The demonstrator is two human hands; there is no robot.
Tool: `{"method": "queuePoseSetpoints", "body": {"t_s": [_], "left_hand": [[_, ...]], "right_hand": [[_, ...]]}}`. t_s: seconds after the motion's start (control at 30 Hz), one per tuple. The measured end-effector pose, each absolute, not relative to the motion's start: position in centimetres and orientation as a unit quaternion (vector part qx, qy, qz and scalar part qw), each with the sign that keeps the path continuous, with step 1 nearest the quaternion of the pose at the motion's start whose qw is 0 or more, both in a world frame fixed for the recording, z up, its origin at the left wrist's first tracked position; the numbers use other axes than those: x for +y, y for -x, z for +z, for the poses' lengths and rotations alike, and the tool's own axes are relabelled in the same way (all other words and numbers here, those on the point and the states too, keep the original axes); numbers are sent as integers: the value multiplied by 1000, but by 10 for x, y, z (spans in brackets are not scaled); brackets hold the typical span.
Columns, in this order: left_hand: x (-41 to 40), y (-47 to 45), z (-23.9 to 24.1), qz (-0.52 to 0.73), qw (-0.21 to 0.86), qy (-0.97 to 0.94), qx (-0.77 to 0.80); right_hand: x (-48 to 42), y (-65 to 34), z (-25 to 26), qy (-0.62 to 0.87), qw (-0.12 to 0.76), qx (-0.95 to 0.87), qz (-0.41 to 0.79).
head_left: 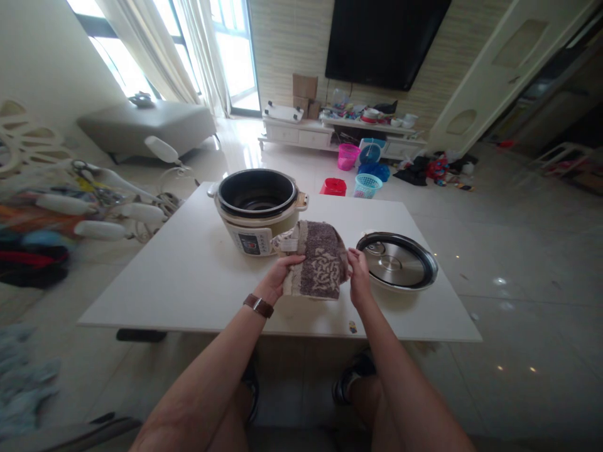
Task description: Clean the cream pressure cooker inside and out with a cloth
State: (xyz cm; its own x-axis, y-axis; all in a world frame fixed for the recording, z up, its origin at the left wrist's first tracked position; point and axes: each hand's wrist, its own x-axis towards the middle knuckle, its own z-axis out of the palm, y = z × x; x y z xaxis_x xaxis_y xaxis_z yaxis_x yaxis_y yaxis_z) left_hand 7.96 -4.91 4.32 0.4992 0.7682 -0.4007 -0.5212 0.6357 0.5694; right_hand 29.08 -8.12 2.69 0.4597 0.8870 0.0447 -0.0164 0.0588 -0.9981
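A folded brown cloth (321,263) with a pale raised pattern and a white label is held up over the table between my two hands. My left hand (277,276), below a brown-strapped watch, grips its left edge with the thumb on top. At the right edge, the fingers of my right hand (358,273) are closed on the cloth. Just behind and left stands a pressure cooker (252,216) without its lid, its dark inner pot (257,191) showing. The round lid (396,263) lies on the table to the right, metal underside up.
The white table (160,276) has a small sticker near its front edge. Beyond it are a red stool (333,186), a blue basket (368,184) and a pink basket (348,157) on the floor. A white lamp-like fixture with several arms (136,213) stands close by the left side.
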Motion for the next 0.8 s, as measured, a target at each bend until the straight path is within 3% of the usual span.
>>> {"method": "queuePoseSetpoints", "body": {"t_s": [0.07, 0.13, 0.6, 0.8], "left_hand": [[-47, -72, 43, 387, 842, -196, 320], [-45, -66, 44, 392, 838, -197, 324], [-47, -76, 42, 404, 782, -237, 412], [-47, -67, 44, 369, 819, -263, 353]], "right_hand": [[-78, -294, 26, 525, 611, -339, 487], [-78, -294, 29, 492, 606, -329, 532], [-88, -269, 39, 419, 675, -291, 533], [-95, -267, 41, 391, 535, -299, 687]]}}
